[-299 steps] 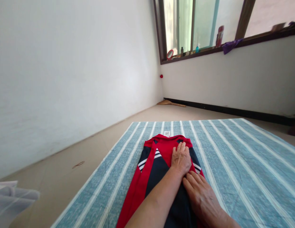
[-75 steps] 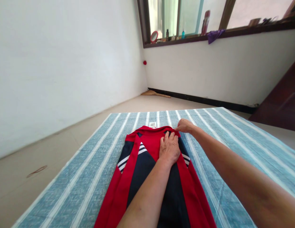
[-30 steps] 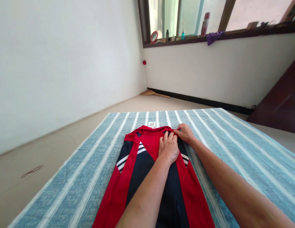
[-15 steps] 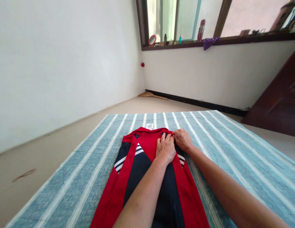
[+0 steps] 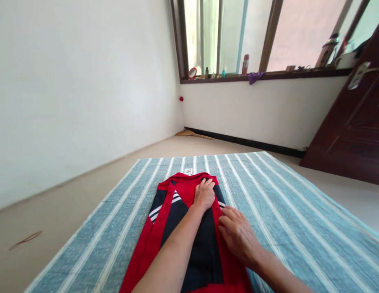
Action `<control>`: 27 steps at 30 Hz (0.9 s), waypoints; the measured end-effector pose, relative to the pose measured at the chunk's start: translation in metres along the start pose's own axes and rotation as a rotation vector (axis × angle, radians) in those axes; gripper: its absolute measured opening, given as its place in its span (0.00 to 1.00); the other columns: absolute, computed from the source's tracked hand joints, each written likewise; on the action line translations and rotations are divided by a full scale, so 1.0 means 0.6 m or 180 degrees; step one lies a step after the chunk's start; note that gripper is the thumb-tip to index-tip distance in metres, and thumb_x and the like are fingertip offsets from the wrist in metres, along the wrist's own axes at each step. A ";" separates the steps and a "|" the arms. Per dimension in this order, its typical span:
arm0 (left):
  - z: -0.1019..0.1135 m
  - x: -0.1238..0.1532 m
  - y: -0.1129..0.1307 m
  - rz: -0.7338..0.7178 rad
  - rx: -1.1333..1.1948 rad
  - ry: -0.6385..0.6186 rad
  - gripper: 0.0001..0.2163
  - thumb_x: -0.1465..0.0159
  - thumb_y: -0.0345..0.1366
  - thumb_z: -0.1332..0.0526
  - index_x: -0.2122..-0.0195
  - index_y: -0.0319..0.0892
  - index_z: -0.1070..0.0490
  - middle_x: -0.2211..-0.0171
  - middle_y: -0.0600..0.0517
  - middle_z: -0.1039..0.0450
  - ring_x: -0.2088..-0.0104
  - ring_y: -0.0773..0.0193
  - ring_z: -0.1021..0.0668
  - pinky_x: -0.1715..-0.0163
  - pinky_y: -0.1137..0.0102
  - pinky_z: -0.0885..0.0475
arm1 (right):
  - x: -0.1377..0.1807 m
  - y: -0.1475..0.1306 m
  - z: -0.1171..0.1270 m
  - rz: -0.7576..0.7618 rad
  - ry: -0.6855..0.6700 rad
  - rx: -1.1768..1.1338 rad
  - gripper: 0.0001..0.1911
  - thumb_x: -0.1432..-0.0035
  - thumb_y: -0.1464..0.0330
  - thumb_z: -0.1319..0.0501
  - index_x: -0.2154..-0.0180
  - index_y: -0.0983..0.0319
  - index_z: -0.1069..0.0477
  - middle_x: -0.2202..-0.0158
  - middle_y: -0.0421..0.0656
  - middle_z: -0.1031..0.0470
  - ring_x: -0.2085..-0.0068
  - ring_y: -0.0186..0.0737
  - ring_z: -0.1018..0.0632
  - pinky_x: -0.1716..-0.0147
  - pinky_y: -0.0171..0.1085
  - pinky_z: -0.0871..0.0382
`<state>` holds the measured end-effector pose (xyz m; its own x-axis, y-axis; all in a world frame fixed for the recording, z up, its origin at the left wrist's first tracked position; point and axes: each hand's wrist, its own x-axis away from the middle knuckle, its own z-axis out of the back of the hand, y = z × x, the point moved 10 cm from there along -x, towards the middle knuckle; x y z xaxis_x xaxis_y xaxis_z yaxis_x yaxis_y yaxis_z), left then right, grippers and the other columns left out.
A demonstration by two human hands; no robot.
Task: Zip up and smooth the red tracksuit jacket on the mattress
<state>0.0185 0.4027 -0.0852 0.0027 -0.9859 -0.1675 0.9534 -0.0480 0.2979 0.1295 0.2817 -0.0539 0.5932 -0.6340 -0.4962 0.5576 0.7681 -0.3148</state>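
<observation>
A red and dark navy garment [image 5: 177,228] with white stripes lies folded lengthwise on a blue and white striped mat [image 5: 281,203]. My left hand [image 5: 204,194] lies flat, palm down, on the garment's far end, fingers stretched toward the red collar edge. My right hand [image 5: 238,232] rests nearer to me on the garment's right red edge, fingers extended and pressing the cloth. Neither hand holds anything.
The mat lies on a beige floor [image 5: 70,203] by white walls. A dark wooden door [image 5: 354,130] stands open at the right. A window sill [image 5: 262,75] holds bottles, a small mirror and a purple cloth. A broom [image 5: 193,134] lies in the far corner.
My right hand has slid back from the garment's far right corner toward me along the right edge. My left hand stays flat on the far end. The view has tilted upward.
</observation>
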 end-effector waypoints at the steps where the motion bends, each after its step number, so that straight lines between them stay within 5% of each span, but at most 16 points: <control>1: 0.004 0.000 0.001 -0.0008 -0.0003 0.0020 0.17 0.34 0.30 0.50 0.47 0.43 0.31 0.38 0.49 0.37 0.36 0.54 0.39 0.40 0.55 0.41 | 0.011 -0.011 0.010 0.0031 0.0070 -0.0023 0.08 0.41 0.76 0.45 0.64 0.60 0.29 0.57 0.47 0.27 0.48 0.49 0.30 0.48 0.47 0.35; 11: 0.073 0.074 0.021 -0.0047 -0.0216 -0.0048 0.15 0.37 0.27 0.47 0.52 0.42 0.27 0.40 0.47 0.34 0.37 0.54 0.37 0.40 0.56 0.39 | 0.095 -0.057 0.075 0.0121 0.0431 -0.0217 0.11 0.41 0.77 0.47 0.62 0.58 0.29 0.57 0.46 0.25 0.50 0.48 0.26 0.51 0.46 0.30; 22: 0.153 0.241 0.086 -0.0251 -0.0120 0.0024 0.09 0.38 0.29 0.44 0.62 0.41 0.25 0.46 0.44 0.29 0.40 0.55 0.33 0.40 0.56 0.37 | 0.165 -0.069 0.086 0.0010 0.0592 -0.0565 0.10 0.38 0.69 0.46 0.63 0.57 0.26 0.57 0.47 0.22 0.54 0.47 0.23 0.53 0.44 0.28; 27: 0.165 0.337 0.090 -0.0189 -0.0002 -0.0003 0.11 0.39 0.32 0.42 0.56 0.41 0.26 0.41 0.42 0.34 0.38 0.52 0.35 0.39 0.54 0.38 | 0.181 -0.057 0.087 -0.0175 0.0641 -0.0797 0.12 0.36 0.66 0.47 0.65 0.57 0.25 0.59 0.46 0.22 0.56 0.44 0.22 0.54 0.42 0.27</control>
<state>0.0405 0.1850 -0.0098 -0.0541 -0.9815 -0.1838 0.9521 -0.1062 0.2868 0.2052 0.1821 -0.0547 0.4253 -0.6639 -0.6152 0.4108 0.7472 -0.5224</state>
